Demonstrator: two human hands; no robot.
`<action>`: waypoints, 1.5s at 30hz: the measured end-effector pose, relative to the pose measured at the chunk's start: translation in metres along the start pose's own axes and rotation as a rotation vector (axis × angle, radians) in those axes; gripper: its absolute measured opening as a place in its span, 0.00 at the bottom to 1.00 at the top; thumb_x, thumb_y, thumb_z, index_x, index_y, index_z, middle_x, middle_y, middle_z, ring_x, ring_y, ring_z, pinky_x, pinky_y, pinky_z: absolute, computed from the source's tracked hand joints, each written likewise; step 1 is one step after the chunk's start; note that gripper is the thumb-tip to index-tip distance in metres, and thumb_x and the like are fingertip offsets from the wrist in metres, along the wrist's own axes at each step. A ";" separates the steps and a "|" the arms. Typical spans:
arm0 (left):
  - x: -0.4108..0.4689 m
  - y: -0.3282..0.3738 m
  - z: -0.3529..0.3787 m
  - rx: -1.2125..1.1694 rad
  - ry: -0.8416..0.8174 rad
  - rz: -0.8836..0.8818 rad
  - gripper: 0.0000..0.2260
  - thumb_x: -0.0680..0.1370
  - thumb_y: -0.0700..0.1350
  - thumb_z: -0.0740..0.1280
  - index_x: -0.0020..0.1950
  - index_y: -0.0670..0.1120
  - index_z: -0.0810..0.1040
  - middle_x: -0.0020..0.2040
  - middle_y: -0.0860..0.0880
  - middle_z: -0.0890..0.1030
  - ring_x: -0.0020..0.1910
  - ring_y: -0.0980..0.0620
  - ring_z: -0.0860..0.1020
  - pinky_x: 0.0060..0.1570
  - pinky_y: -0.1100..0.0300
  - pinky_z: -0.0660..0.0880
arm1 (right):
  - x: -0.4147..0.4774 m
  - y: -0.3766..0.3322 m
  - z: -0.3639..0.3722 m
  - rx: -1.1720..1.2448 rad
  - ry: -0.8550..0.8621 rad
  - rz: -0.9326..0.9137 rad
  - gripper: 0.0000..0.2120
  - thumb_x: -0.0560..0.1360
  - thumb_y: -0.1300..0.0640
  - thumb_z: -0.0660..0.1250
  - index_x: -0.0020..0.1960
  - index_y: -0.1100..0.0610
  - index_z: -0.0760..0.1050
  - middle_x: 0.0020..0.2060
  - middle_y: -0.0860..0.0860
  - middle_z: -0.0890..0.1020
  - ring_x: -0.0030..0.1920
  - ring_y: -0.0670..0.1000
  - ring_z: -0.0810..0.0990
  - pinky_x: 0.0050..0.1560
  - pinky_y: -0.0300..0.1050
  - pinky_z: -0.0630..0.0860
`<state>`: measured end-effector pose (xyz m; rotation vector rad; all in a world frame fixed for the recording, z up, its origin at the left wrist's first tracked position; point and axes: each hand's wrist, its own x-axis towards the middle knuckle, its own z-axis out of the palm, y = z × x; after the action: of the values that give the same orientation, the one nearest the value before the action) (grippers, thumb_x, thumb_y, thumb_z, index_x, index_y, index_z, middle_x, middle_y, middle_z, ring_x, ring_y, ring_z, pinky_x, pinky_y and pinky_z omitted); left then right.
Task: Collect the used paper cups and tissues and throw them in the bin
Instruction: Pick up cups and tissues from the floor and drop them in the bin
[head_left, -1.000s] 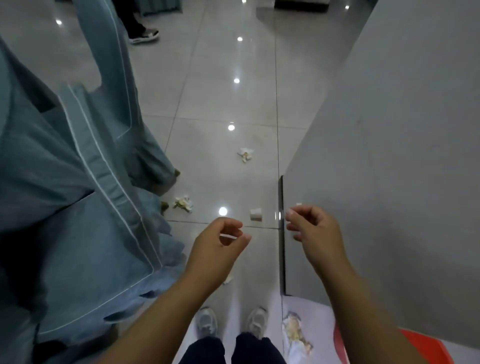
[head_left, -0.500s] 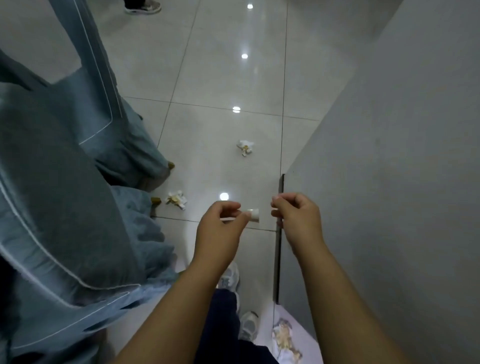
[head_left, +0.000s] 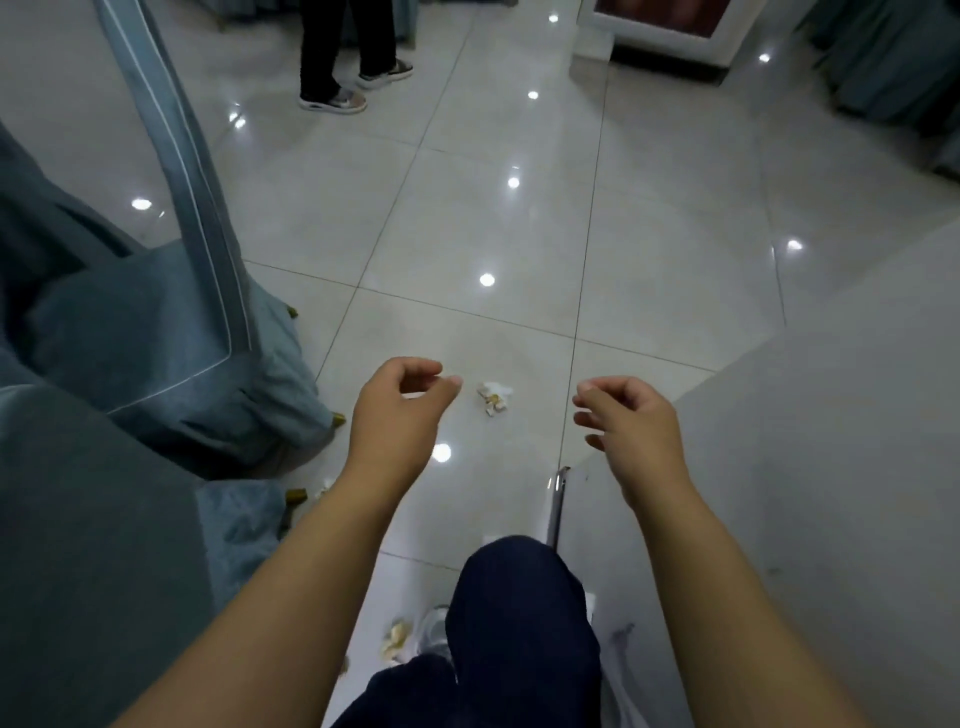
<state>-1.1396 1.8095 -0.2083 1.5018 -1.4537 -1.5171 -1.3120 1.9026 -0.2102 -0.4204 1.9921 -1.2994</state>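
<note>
Both hands are held out, well apart, with fingers loosely curled. The left hand (head_left: 400, 415) and right hand (head_left: 631, 428) carry nothing visible. A crumpled tissue (head_left: 494, 397) lies on the floor tile (head_left: 467, 234) between them, nearer the left fingertips.

Step in hand, judged: stoop and pick it up. A fingertip pinch on the raised folds suits it best. The paper is soft, wrinkled and white with yellowish stains, and the tile is glossy and hard, so the wad may skid.

A second stained tissue (head_left: 396, 636) lies below the left forearm. A draped fabric chair cover (head_left: 156, 364) hangs left of the left hand. No bin is in view.
</note>
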 end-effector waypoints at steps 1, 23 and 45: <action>0.010 0.003 -0.001 0.004 0.010 -0.007 0.06 0.76 0.47 0.69 0.51 0.54 0.75 0.50 0.53 0.78 0.52 0.53 0.78 0.56 0.50 0.77 | 0.010 -0.005 0.002 -0.011 -0.017 0.001 0.02 0.76 0.57 0.66 0.46 0.53 0.77 0.44 0.50 0.83 0.45 0.49 0.82 0.44 0.42 0.77; 0.339 0.134 0.069 0.075 0.228 -0.091 0.06 0.73 0.47 0.72 0.47 0.54 0.78 0.45 0.55 0.79 0.46 0.55 0.78 0.52 0.51 0.78 | 0.388 -0.172 0.093 -0.062 -0.202 0.028 0.03 0.76 0.55 0.67 0.47 0.54 0.77 0.45 0.51 0.82 0.43 0.48 0.81 0.49 0.47 0.77; 0.539 0.208 -0.134 -0.233 0.609 -0.198 0.08 0.74 0.50 0.71 0.52 0.54 0.76 0.48 0.57 0.79 0.46 0.59 0.77 0.41 0.68 0.70 | 0.468 -0.391 0.490 -0.344 -0.875 -0.341 0.04 0.76 0.55 0.67 0.49 0.54 0.78 0.46 0.51 0.83 0.46 0.50 0.83 0.42 0.42 0.75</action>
<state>-1.1961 1.2207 -0.1678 1.7869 -0.7709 -1.1319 -1.3300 1.1225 -0.1597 -1.2873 1.3960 -0.7264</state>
